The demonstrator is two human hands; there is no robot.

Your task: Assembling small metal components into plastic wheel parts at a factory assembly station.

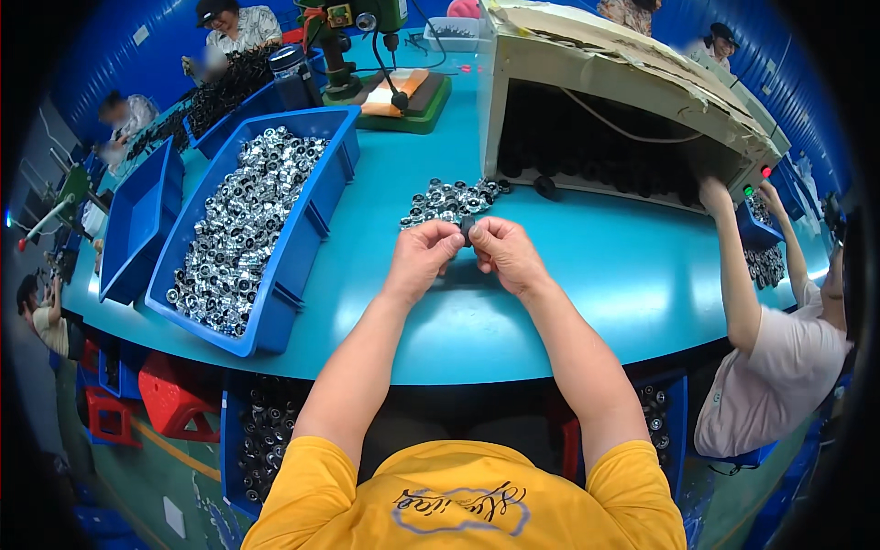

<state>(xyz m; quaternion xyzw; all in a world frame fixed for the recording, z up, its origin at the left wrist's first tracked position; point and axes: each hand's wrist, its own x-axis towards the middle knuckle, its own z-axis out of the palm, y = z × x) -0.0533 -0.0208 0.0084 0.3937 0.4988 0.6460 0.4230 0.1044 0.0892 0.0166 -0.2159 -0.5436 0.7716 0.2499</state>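
My left hand (424, 255) and my right hand (502, 251) meet above the teal table (587, 275), pinching one small dark round part (467, 227) between their fingertips. Just beyond the hands lies a small heap of silver and black round parts (449, 199). To the left stands a long blue bin (316, 197) full of shiny silver round parts (234, 229).
An empty blue bin (137, 220) sits further left. A cardboard-covered box machine (623, 82) holds dark parts at the back right, where a person's arm (733, 266) reaches in. A green bench press (376, 55) stands behind. Other people work around the table. Red stools stand below.
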